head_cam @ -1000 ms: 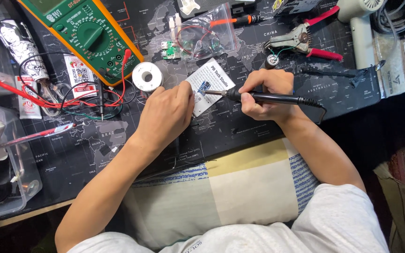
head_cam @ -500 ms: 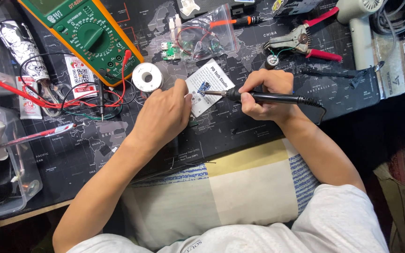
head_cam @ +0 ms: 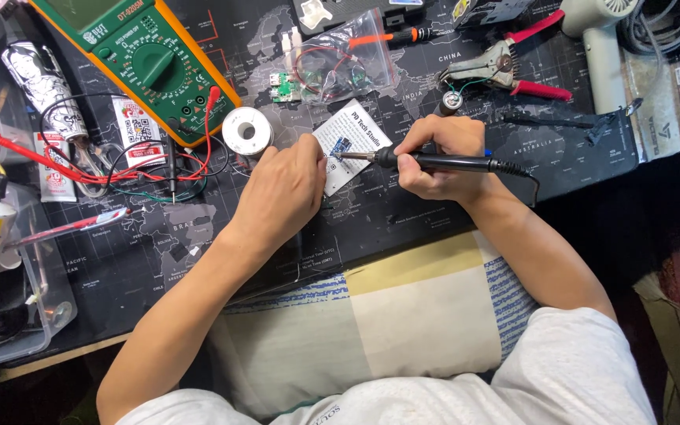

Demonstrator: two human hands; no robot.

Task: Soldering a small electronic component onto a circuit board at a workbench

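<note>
Barely shifted since earlier. Right hand [head_cam: 438, 157] clamped on soldering iron [head_cam: 442, 162], tip at small blue board [head_cam: 341, 146] on white card [head_cam: 350, 144]; left hand [head_cam: 281, 189] curled, pinning card on counter [head_cam: 403, 212]. Best kept steady, touch brief. Solder spool [head_cam: 246, 131] nearby.

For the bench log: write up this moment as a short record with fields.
Setting: dark desk mat printed with a map
Right hand: grips a black soldering iron, tip on a small blue board
Left hand: rests beside the board, on a white card
Near left hand: solder spool
Far left: green multimeter, red and black leads
Far right: red-handled wire strippers
</note>
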